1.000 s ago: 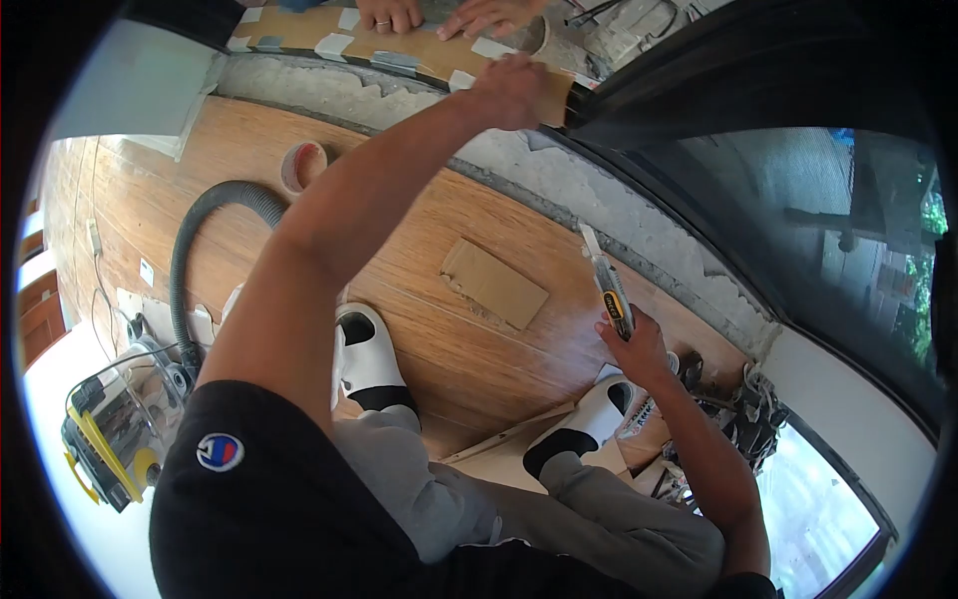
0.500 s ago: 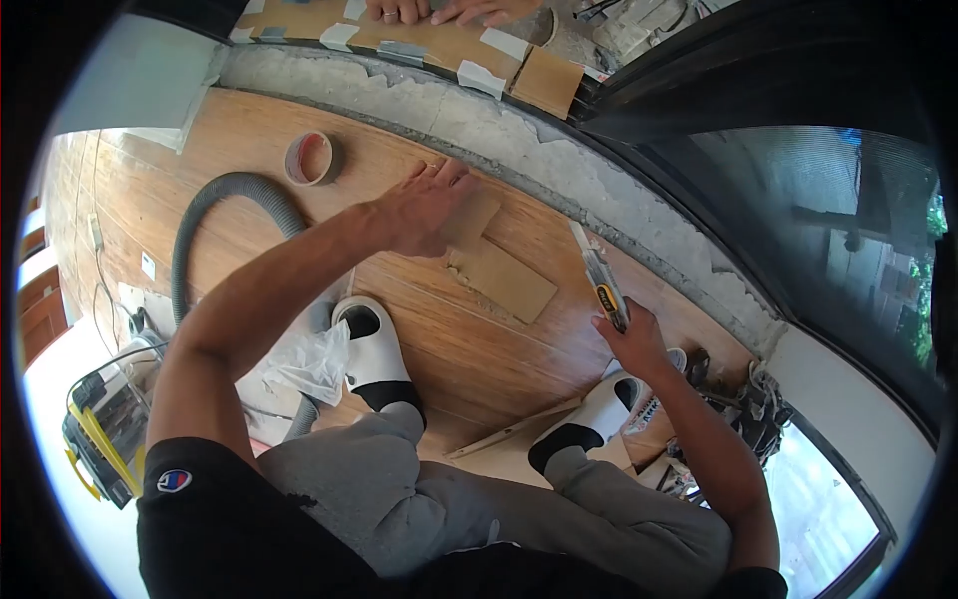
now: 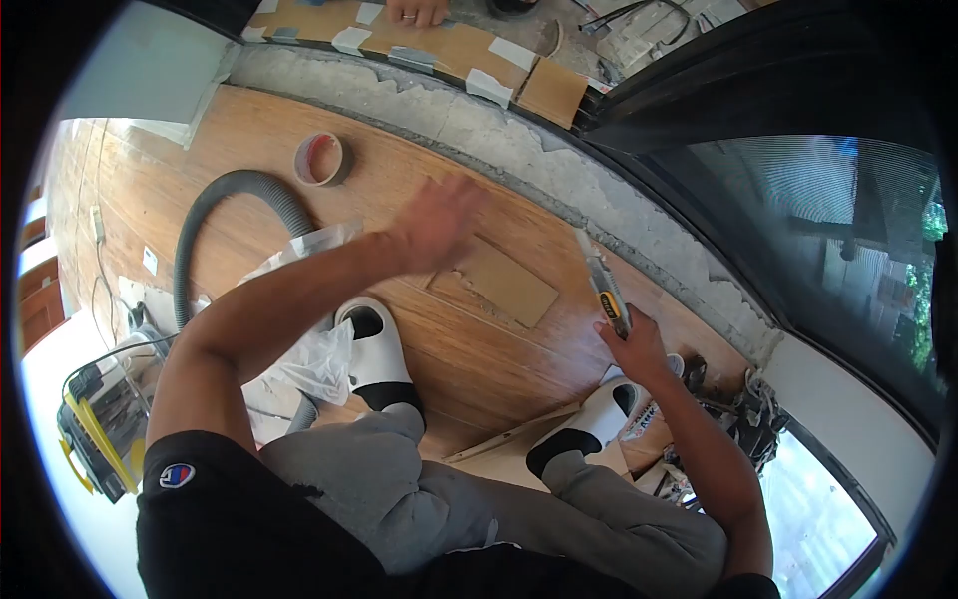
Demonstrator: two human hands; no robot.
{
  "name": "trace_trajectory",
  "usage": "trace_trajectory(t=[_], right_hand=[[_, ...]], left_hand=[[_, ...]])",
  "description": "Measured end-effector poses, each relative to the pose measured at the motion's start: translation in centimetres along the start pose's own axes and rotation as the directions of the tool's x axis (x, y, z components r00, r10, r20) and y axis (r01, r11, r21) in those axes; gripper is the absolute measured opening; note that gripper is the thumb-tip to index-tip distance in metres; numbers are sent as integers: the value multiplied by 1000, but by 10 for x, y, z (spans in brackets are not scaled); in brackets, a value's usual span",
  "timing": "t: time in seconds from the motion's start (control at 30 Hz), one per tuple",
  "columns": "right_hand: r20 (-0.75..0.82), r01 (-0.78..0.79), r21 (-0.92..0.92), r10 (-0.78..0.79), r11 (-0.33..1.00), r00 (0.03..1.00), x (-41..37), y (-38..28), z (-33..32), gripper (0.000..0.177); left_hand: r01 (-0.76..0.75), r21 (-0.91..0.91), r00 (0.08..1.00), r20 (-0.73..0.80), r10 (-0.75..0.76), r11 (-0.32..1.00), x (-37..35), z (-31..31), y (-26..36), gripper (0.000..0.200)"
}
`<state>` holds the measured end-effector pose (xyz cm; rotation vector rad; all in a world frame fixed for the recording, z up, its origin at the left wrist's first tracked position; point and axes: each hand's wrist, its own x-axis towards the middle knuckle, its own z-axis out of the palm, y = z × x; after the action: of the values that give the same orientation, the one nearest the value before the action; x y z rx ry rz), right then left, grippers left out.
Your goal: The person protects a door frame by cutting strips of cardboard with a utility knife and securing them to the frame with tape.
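My left hand [image 3: 439,222] is raised above the wooden floor, blurred by motion, its fingers stretched out and apart. Just to the right of it, a rectangular piece of cardboard [image 3: 507,287] with a ragged left edge lies flat. A thinner scrap seems to lie at that edge, partly hidden by my left hand. My right hand [image 3: 637,344] grips a utility knife [image 3: 607,290] with a yellow and black handle, its blade end pointing up and away from me. The knife is held to the right of the cardboard, apart from it.
A roll of tape [image 3: 345,162] sits on the floor, near a grey vacuum hose [image 3: 190,235]. Crumpled clear plastic [image 3: 314,359] lies by my left shoe. Beyond a rough concrete sill [image 3: 429,105], another person's hand [image 3: 419,12] rests on taped cardboard [image 3: 449,55].
My left hand has come away from the small cardboard piece it held and lifted slightly. The utility knife has barely moved. One of the other person's hands has left the view.
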<state>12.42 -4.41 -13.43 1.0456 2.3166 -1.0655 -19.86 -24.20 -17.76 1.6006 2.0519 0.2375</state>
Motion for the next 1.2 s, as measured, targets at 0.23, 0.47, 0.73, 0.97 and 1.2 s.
trace_trajectory(t=[0.23,0.47,0.73,0.97,1.2], right_hand=[[-44,-5,57,8,998,999,0,16,-3,39],[-37,35,11,-34,999,999,5,13,2,43],[-39,-53,18,54,998,998,8,8,-6,41],[-25,-32,60,34,998,999,3,3,-9,43],[-30,-36,56,38,998,999,-3,21,-4,44]], left_hand=[[532,190,785,253,-565,825,-57,-28,-10,83],[418,-89,908,64,-414,904,-66,22,-11,53],[225,-865,896,2,-444,449,90,-66,-5,37],[243,-816,898,-14,-439,524,205,-48,-2,33],[320,-874,836,80,-543,364,230,-25,-10,30]])
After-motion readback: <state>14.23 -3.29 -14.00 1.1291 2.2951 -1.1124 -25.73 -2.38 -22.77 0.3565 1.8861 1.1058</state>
